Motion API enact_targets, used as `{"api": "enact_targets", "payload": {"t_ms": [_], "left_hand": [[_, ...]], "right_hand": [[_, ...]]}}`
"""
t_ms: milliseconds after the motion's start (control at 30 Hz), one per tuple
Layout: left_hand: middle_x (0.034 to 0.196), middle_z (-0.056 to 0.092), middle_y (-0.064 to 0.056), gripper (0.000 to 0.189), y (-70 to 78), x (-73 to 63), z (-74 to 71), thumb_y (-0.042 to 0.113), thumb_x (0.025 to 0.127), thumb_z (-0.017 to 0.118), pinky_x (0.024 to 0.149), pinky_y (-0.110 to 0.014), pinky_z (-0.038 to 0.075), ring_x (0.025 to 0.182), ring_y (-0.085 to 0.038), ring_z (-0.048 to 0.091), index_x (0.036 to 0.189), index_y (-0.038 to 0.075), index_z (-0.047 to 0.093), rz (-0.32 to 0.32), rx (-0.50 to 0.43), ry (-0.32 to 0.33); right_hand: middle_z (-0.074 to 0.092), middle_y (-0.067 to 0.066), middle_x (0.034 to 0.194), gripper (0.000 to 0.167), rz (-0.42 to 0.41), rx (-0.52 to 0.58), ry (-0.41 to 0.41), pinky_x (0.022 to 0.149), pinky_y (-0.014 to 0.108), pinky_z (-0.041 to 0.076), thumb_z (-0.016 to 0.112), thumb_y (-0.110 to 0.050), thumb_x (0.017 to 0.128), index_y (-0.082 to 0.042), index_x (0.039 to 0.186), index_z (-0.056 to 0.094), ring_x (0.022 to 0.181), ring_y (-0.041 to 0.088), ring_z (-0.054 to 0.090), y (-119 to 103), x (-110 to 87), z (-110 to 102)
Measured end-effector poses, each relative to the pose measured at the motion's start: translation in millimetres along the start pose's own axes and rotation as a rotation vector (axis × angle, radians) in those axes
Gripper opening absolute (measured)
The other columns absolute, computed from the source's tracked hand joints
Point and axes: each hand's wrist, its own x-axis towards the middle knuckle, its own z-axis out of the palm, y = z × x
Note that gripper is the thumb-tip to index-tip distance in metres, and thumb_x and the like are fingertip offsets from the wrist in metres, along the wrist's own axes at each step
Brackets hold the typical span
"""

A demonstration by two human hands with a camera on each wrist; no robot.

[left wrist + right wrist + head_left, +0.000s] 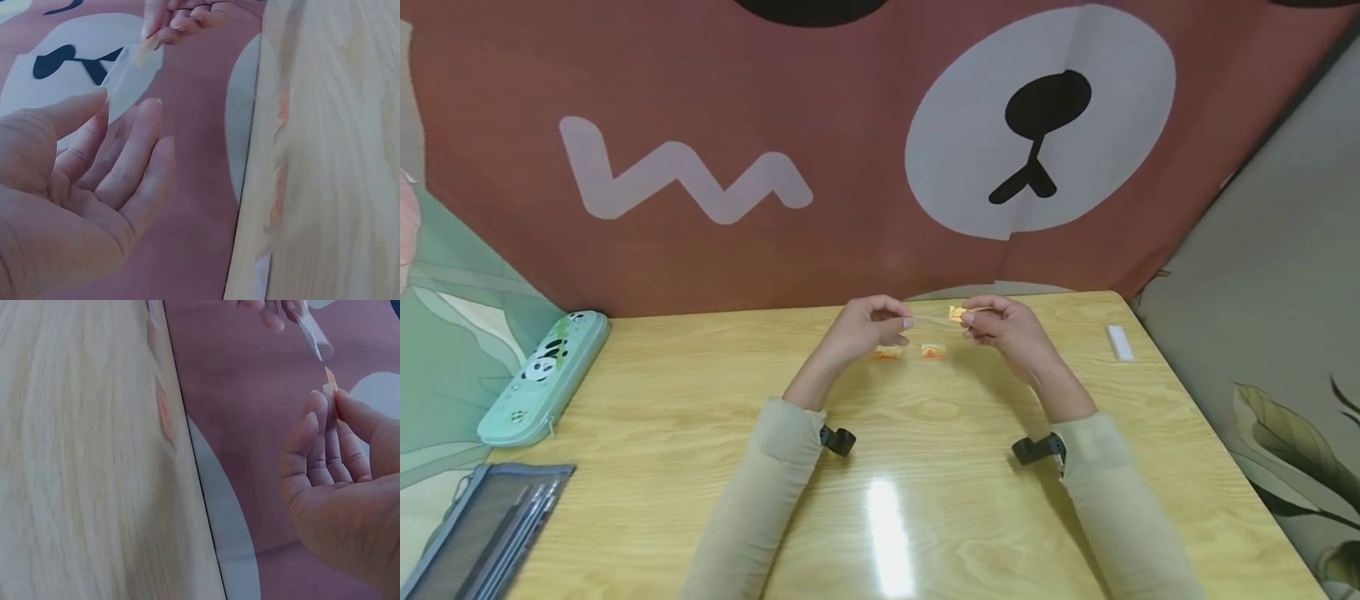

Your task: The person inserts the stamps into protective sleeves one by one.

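My left hand (874,323) pinches one end of a clear plastic strip (119,72) between thumb and index finger, the other fingers loosely bent. Facing it, my right hand (1006,328) pinches a small orange-yellow packet (332,384). The strip's free end (322,349) comes close to the packet; whether they touch is hard to tell. Both hands are raised over the table's far edge. Below them on the table lie two small orange-yellow packets (933,352), one partly covered by the left hand. A whitish flat piece (262,275) lies beyond them in the left wrist view.
On the wooden table (700,400), a white block (1120,342) lies near the right edge. A mint panda pencil case (546,375) and a mesh pouch of pens (497,533) lie at the left. A brown cartoon cloth (850,250) hangs behind the table.
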Motion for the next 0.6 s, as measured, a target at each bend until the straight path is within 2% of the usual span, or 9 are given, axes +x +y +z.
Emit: {"api": "enact_targets", "payload": {"t_ms": [133,267,367,467,567,600], "left_hand": [[0.112,0.074,-0.02,0.025,-1.2,-10.7,-6.5,0.019,0.095,0.073,0.103,-0.058,0.052,0.088,-0.03,0.076,0.116,0.007,0.068,-0.011,-0.068,0.019],[0.111,0.073,-0.024,0.025,-5.6,-17.6,-10.4,0.014,0.093,0.074,0.105,-0.059,0.05,0.099,-0.045,0.071,0.117,0.008,0.067,-0.016,-0.112,0.054],[0.112,0.072,-0.025,0.029,-9.7,-18.8,-12.0,0.01,0.093,0.073,0.104,-0.057,0.052,0.102,-0.049,0.067,0.121,0.012,0.066,-0.028,-0.139,0.071],[0.115,0.071,-0.025,0.036,-13.5,-18.2,-12.5,0.006,0.094,0.071,0.103,-0.056,0.053,0.091,-0.037,0.071,0.128,0.016,0.065,-0.033,-0.159,0.079],[0.117,0.07,-0.027,0.039,-16.9,-17.8,-11.9,0.003,0.095,0.068,0.103,-0.057,0.053,0.082,-0.022,0.072,0.132,0.016,0.063,-0.035,-0.179,0.083],[0.117,0.069,-0.027,0.04,-17.9,-17.8,-11.4,0.002,0.096,0.067,0.103,-0.057,0.053,0.081,-0.02,0.072,0.133,0.015,0.063,-0.035,-0.185,0.083]], "right_hand": [[0.072,-0.008,0.086,0.015,0.013,0.061,-0.022,0.073,0.021,0.058,0.067,-0.01,0.098,-0.008,0.113,0.065,0.076,0.008,0.069,-1.7,0.6,6.1],[0.072,-0.006,0.086,0.014,0.049,0.157,-0.063,0.072,0.02,0.059,0.063,-0.005,0.1,-0.013,0.111,0.065,0.076,0.008,0.069,-0.8,0.2,12.8],[0.072,-0.004,0.084,0.016,0.068,0.209,-0.088,0.07,0.019,0.058,0.06,-0.003,0.101,-0.013,0.113,0.063,0.075,0.007,0.07,1.4,0.3,15.2],[0.072,-0.003,0.082,0.02,0.073,0.215,-0.099,0.069,0.019,0.058,0.06,-0.003,0.101,-0.007,0.12,0.06,0.075,0.008,0.07,4.2,0.8,16.4],[0.072,-0.003,0.084,0.03,0.084,0.194,-0.104,0.07,0.019,0.058,0.061,-0.005,0.101,-0.002,0.13,0.056,0.076,0.008,0.07,6.4,0.7,17.6],[0.071,-0.002,0.084,0.035,0.087,0.183,-0.106,0.071,0.02,0.059,0.062,-0.006,0.101,0.0,0.134,0.054,0.077,0.009,0.07,6.7,0.5,18.3]]}}
